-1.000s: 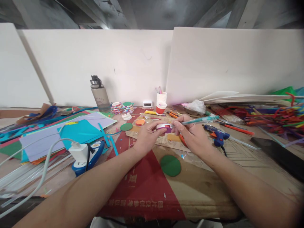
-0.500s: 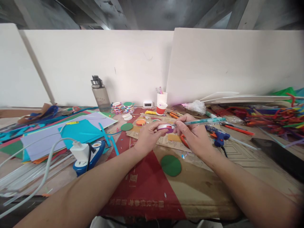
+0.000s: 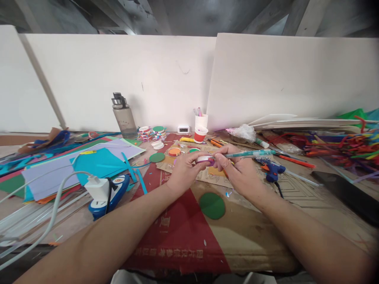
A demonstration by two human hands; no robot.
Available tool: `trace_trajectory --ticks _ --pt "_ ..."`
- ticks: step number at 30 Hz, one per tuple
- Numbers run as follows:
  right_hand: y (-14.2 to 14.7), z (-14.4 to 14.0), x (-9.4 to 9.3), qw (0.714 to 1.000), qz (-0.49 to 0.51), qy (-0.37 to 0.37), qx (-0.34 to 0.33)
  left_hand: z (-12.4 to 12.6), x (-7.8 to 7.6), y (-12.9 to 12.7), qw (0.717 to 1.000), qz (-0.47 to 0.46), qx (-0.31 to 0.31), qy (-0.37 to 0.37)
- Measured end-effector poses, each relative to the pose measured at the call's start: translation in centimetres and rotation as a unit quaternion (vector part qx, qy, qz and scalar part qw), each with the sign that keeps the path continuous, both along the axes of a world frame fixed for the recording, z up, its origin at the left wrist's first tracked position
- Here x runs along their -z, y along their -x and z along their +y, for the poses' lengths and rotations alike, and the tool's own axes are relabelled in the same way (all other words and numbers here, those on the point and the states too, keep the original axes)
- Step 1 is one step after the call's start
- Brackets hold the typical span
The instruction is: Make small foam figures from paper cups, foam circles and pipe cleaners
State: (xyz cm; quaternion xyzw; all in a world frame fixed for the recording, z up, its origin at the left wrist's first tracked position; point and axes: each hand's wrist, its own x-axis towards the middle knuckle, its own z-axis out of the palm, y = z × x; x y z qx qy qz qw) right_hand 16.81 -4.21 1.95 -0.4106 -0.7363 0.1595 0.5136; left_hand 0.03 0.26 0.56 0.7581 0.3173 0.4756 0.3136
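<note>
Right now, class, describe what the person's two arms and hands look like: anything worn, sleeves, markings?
Both forearms are bare up to the frame edge, with no sleeves in view. The left hand shows no glove, ring, watch or band. The right hand is likewise ungloved, with no jewellery or markings visible. The fingers look short-nailed, though the picture is too small to be sure.

White partition boards (image 3: 290,79) stand behind a cluttered wooden table (image 3: 260,236).
</note>
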Motion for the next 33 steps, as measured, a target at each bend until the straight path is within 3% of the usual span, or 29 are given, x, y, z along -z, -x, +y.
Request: trace_trajectory --ticks 10,17,25,28,33 --pt "0.1 0.0 0.1 1.000 -0.016 -0.003 0.017 -0.1 0.0 0.0 1.000 0.003 0.002 -0.008" --pt "0.1 -0.1 -0.3 0.999 -0.030 -0.026 0.001 0.2 0.5 0.2 0.999 0.018 -0.002 -0.037" --pt "0.0 -0.1 -0.5 0.999 -0.006 0.009 -0.030 0.3 0.5 0.1 1.000 0.020 0.003 -0.019" --pt "-0.1 -0.1 -0.5 1.000 0.017 0.010 -0.006 0.4 0.5 0.1 0.999 0.010 0.011 0.029" --pt "-0.7 0.4 -0.5 0.996 0.004 -0.041 0.074 0.9 0.9 -0.1 0.974 -0.103 0.060 0.193"
